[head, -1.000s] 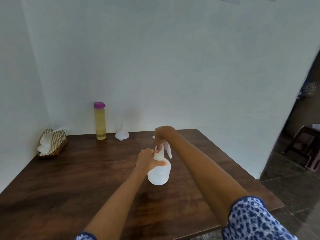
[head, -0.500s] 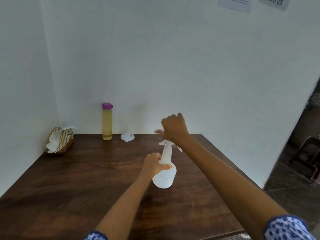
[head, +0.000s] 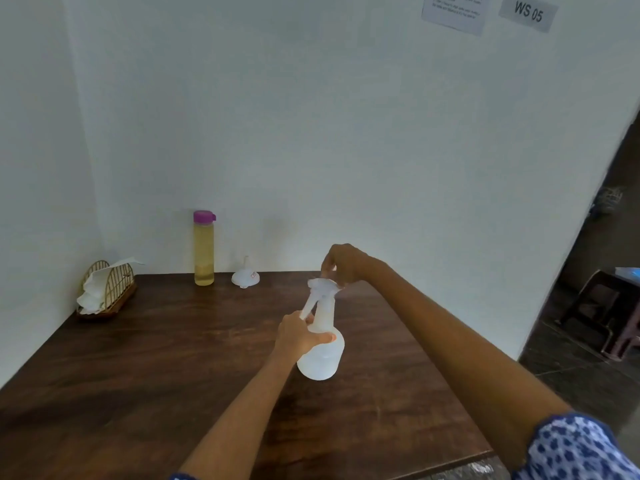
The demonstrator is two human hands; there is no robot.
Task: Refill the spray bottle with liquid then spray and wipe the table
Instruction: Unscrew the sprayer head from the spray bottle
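Head view: left hand (head: 298, 336) holds upright spray bottle (head: 322, 355), nozzle pointing left.

The tabletop (head: 138, 393) is open on the left and front. At the back wall stand a tall bottle (head: 203, 252), a funnel (head: 245, 277) and a napkin basket (head: 107, 291), well apart from the spray bottle (head: 320, 348).

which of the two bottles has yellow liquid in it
The tall bottle with the purple cap, by the back wall. The white spray bottle, in both hands, shows none.
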